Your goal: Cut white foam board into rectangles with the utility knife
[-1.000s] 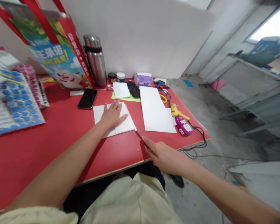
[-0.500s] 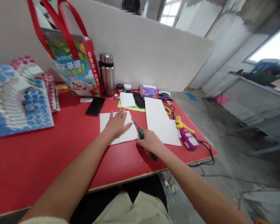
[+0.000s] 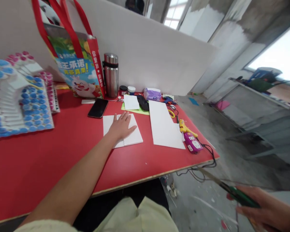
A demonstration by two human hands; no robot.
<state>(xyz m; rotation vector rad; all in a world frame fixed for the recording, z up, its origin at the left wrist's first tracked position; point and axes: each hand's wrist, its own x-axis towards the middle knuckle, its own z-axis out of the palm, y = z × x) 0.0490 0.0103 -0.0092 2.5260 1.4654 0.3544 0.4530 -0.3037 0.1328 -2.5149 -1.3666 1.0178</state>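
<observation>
My left hand (image 3: 122,126) lies flat with fingers spread on white foam boards (image 3: 134,137) on the red table, one smaller piece on top of another. Out past the table's right edge, low in the view, my right hand (image 3: 268,203) grips a green utility knife (image 3: 241,195). Its blade is extended and points up and left. The hand is somewhat blurred. Right of the boards under my left hand lies a larger white board (image 3: 163,125).
A yellow glue gun (image 3: 187,129) and a purple box (image 3: 193,142) with black cables sit at the right edge. Behind are a phone (image 3: 98,108), a steel flask (image 3: 111,75), a shopping bag (image 3: 79,74) and a purple packet (image 3: 152,94). A blue-and-white model (image 3: 16,100) stands at left.
My right hand has swung away from the boards, right and down past the table edge, with the utility knife. My left hand stays on the boards. The view has shifted slightly.
</observation>
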